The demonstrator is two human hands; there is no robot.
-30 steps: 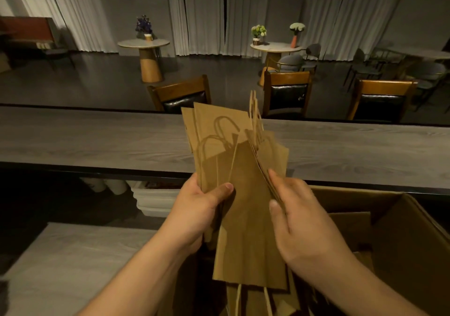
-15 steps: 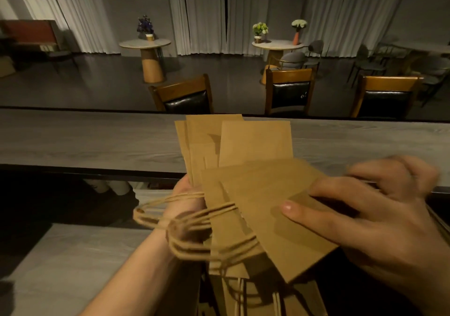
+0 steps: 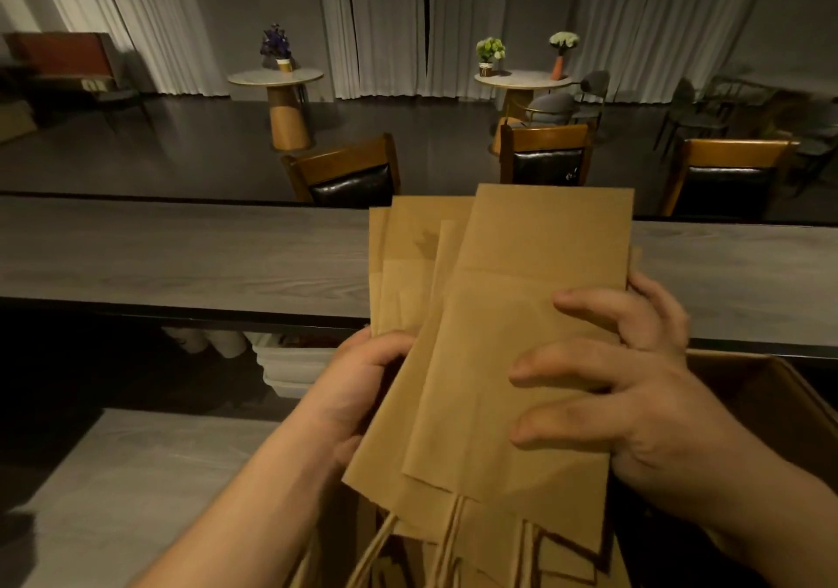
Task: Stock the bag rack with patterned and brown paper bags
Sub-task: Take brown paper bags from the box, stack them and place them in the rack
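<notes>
A: Brown paper bags?
B: Fanned stack, handles down, held above the cardboard box.
A: Hands?
B: Left hand grips the stack's left edge; right hand curls around its right side.

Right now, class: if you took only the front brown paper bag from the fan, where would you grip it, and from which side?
Probably pinch the front brown paper bag at its free top edge, from above: it stands clear of the others.
</notes>
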